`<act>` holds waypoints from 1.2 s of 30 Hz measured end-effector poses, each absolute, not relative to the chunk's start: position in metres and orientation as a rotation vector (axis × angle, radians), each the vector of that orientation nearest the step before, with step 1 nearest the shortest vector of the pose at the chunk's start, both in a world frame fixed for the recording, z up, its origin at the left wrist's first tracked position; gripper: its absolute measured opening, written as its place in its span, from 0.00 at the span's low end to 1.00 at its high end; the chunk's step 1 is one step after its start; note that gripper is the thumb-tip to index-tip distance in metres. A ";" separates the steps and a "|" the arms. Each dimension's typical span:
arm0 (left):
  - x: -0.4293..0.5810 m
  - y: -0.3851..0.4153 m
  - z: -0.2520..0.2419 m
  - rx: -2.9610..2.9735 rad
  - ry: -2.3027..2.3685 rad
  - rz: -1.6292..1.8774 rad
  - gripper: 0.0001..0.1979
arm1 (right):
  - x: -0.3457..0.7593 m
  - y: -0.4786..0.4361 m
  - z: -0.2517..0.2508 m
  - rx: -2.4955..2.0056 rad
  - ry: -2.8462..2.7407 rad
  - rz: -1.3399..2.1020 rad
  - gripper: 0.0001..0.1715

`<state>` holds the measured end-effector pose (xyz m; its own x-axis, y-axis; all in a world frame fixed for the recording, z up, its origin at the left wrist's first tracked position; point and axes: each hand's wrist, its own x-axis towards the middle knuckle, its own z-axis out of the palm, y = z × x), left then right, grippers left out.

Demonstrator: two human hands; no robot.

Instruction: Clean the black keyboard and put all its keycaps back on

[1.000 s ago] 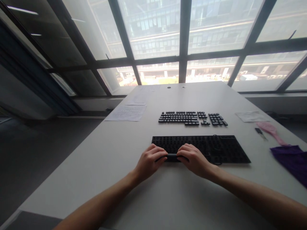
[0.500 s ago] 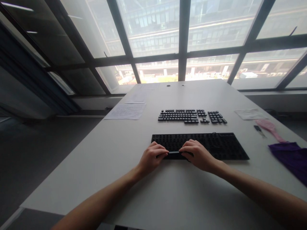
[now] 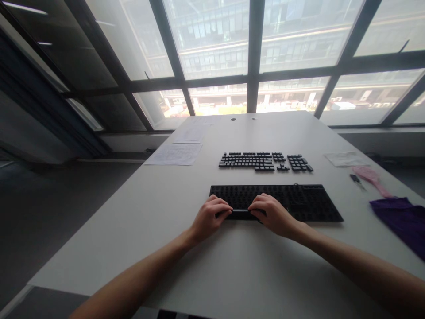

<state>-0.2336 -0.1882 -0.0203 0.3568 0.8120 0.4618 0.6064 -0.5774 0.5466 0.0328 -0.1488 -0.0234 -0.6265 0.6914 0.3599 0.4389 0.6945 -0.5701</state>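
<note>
A black keyboard base with its keycaps off lies on the white table. Along its front row is the long space bar keycap, held by one end in each hand. My left hand pinches the left end between thumb and fingers. At the other end, my right hand grips with thumb and bent fingers. Whether the space bar sits fully down on the base I cannot tell; the fingers hide its ends. Behind the base, loose black keycaps are laid out in keyboard order.
Toward the right edge of the table lie a pink brush-like tool, a small black-headed puller-like tool, a white sheet and a purple cloth. Printed papers rest on the left. Windows stand beyond the table.
The space bar keycap has tipped or dropped slightly; its bright top strip now looks dark against the base. Both hands keep their grip in nearly the same place.
</note>
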 end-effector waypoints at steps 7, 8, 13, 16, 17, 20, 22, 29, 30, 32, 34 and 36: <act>-0.236 -0.189 -0.022 2.421 1.182 1.047 0.06 | 0.032 -0.155 -0.017 -0.833 -2.443 0.436 0.04; -0.237 -0.189 -0.022 2.442 1.169 1.051 0.07 | 0.032 -0.155 -0.016 -0.827 -2.468 0.401 0.04; -0.237 -0.190 -0.022 2.540 1.156 1.021 0.08 | 0.031 -0.155 -0.016 -0.813 -2.518 0.325 0.05; -0.236 -0.191 -0.022 2.589 1.169 0.983 0.08 | 0.031 -0.155 -0.017 -0.808 -2.556 0.267 0.08; -0.236 -0.191 -0.021 2.610 1.176 0.960 0.08 | 0.031 -0.155 -0.018 -0.809 -2.575 0.241 0.09; -0.236 -0.192 -0.020 2.674 1.189 0.889 0.09 | 0.030 -0.157 -0.018 -0.817 -2.613 0.177 0.11; -0.236 -0.193 -0.019 2.703 1.190 0.869 0.09 | 0.029 -0.159 -0.016 -0.818 -2.614 0.165 0.12; -0.233 -0.197 -0.020 2.679 1.244 0.886 0.09 | 0.040 -0.164 -0.010 -0.787 -2.596 0.171 0.08; -0.233 -0.197 -0.020 2.667 1.238 0.897 0.11 | 0.045 -0.164 -0.011 -0.782 -2.568 0.173 0.08; -0.234 -0.197 -0.020 2.644 1.233 0.935 0.14 | 0.054 -0.166 -0.015 -0.783 -2.489 0.174 0.09; -0.237 -0.196 -0.019 2.631 1.258 0.985 0.15 | 0.062 -0.167 -0.018 -0.800 -2.422 0.171 0.10; -0.240 -0.196 -0.019 2.633 1.305 1.014 0.12 | 0.066 -0.169 -0.019 -0.806 -2.405 0.170 0.10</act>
<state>-0.2401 -0.1958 -0.0188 0.4351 0.7217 0.5384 0.7002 -0.6471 0.3016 0.0657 -0.1687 -0.0188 -0.6425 0.5850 0.4951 0.5097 0.8086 -0.2939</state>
